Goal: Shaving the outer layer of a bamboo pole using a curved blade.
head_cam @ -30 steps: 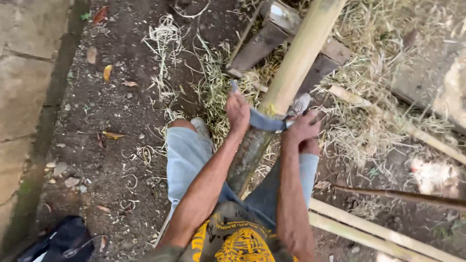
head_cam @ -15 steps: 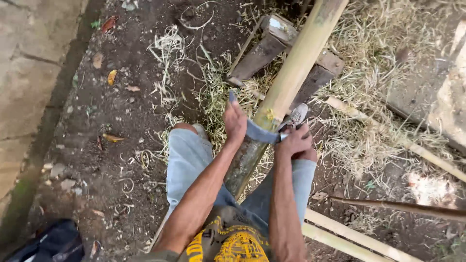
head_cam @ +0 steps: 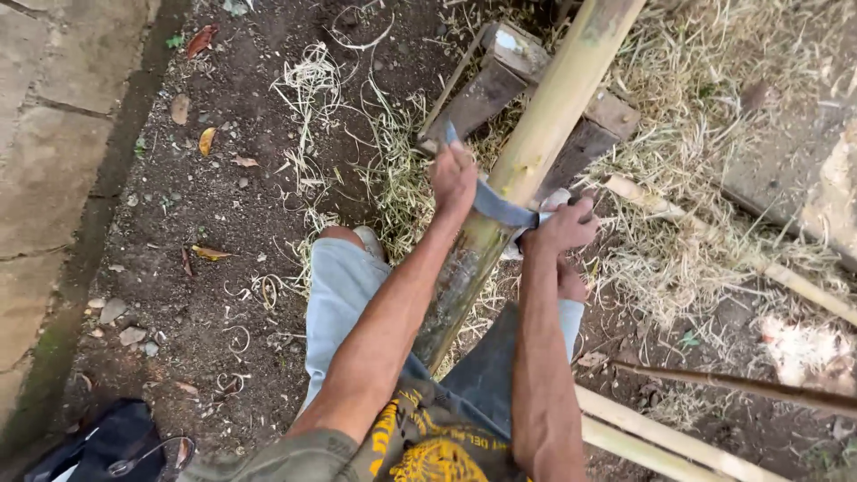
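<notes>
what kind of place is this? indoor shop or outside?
Outside, most likely a yard used for working bamboo. The ground is bare dirt strewn with dry leaves and curled shavings, a thick bamboo pole leans on a rough wooden block, and more poles lie nearby. Both hands grip a blade across the pole.

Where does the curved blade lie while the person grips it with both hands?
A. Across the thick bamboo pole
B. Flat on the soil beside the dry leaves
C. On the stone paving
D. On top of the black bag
A: the left hand and the right hand each grip one end of the curved blade, which lies across the thick bamboo pole between them.
</notes>
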